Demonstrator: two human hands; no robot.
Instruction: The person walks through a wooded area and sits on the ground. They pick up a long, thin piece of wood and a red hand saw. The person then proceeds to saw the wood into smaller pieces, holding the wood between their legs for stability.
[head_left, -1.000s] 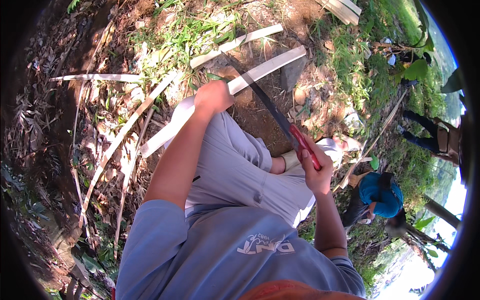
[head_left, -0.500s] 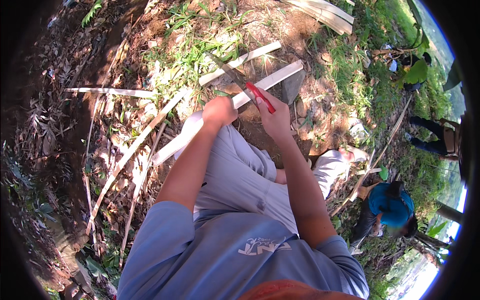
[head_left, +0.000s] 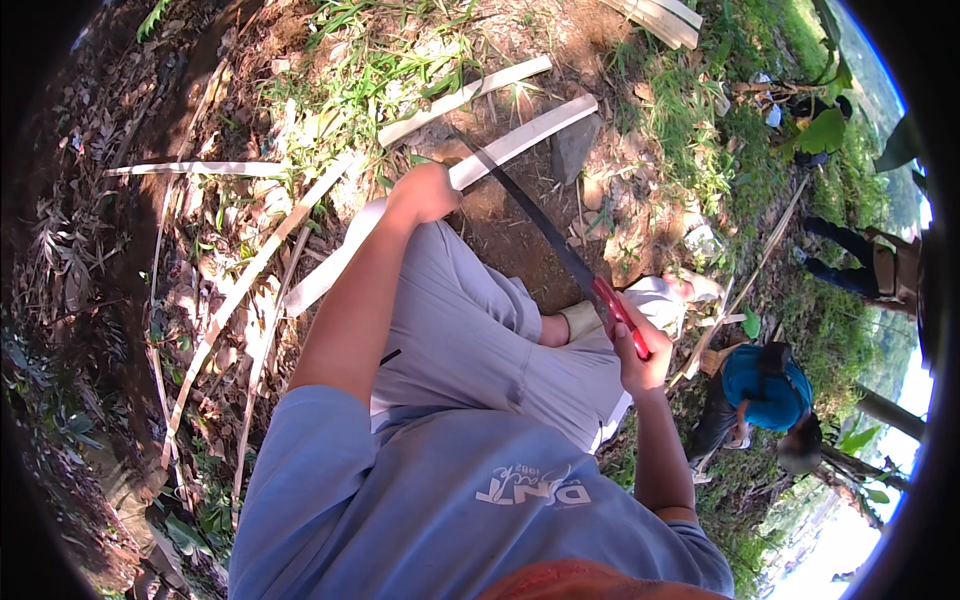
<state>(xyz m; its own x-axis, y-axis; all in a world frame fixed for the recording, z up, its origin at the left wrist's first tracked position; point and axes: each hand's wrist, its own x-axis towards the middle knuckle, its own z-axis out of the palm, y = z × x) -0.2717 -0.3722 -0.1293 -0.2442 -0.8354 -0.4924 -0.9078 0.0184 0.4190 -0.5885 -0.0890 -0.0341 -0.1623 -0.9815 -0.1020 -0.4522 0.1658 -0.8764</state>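
My right hand [head_left: 640, 350] is wrapped round the red handle of a hand saw [head_left: 545, 225], held low over my right leg. From there the long dark blade slants up and left, its far part lying across a pale wooden strip [head_left: 530, 132]. Closed round that same strip, my left hand [head_left: 424, 193] sits just left of the blade, above my knee. The strip runs from my left thigh outward, its far end beside a grey rock [head_left: 574, 148]. Whether the teeth bite into the wood is too small to tell.
Another pale strip [head_left: 465, 98] lies just beyond on grass. Long strips [head_left: 255, 270] rest on leaf litter at left, and a bundle of strips [head_left: 660, 20] lies at the far right. One person in blue [head_left: 765, 388] bends at right; another person [head_left: 870, 265] stands farther off.
My right hand has drawn the saw back toward my body and to the right, so more blade shows between handle and strip. My left hand keeps its hold on the strip.
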